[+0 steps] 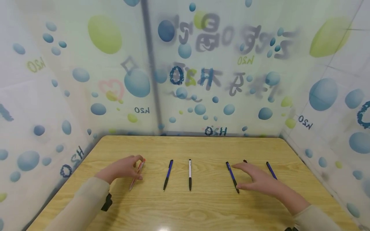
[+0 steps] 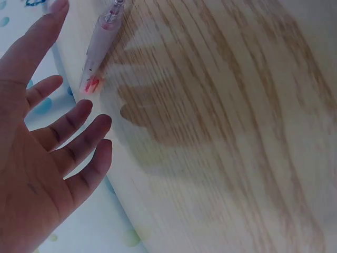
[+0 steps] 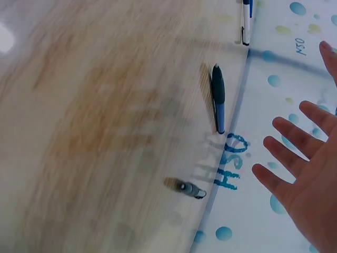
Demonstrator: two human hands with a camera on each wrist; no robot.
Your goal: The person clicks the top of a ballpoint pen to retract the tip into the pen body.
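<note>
On the left of the table, a clear pen with red ends (image 1: pixel 133 183) lies slanted. Over it hovers my left hand (image 1: pixel 127 167), thumb and fingers apart; in the left wrist view the fingers are relaxed beside the pale pen (image 2: pixel 102 42). My right hand (image 1: pixel 260 180) is spread over the right side, its thumb and index finger near a blue pen with a black grip (image 1: pixel 232 176). Behind that hand a dark pen tip (image 1: pixel 245 161) shows, the rest hidden. Loose fingers hold nothing in the right wrist view, where the blue pen (image 3: pixel 218 100) lies apart from them.
Between the hands lie another blue pen (image 1: pixel 168 175) and a white pen with a black grip (image 1: pixel 189 175). One more blue pen (image 1: pixel 271 170) is at the far right, partly covered by the right hand. Patterned curtains (image 1: pixel 185 106) enclose the wooden table (image 1: pixel 179 208).
</note>
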